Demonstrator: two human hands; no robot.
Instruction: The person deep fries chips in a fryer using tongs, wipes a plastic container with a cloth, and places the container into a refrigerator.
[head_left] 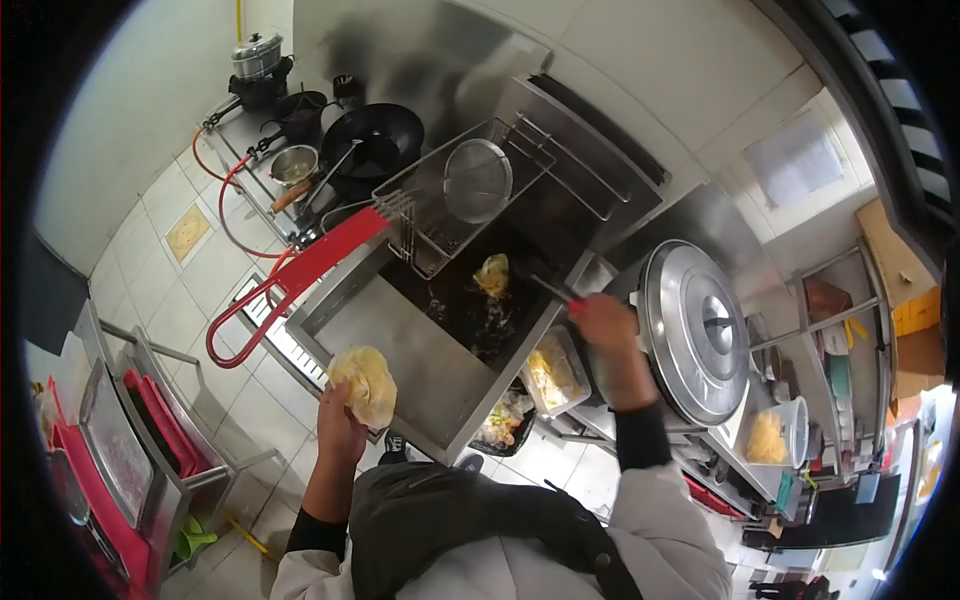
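My left hand (342, 430) is closed on the edge of a pale yellow, flat round of dough (364, 388), held over the near left corner of the steel fryer (400, 330). My right hand (607, 325), slightly blurred, grips a red-handled cooking utensil (550, 287) above the fryer's right side. Its far end is dark against the oil, so I cannot make out its shape. In the dark oil (470, 315), a yellowish piece of food (492, 276) floats close to the utensil's tip, with bubbles below it.
A wire basket (425, 262), a round strainer (478, 180) and a red-handled tool (300, 285) rest across the fryer. On the left burners sits a black wok (372, 150). A large lidded pot (695, 330) stands right, above a plastic food tub (555, 375).
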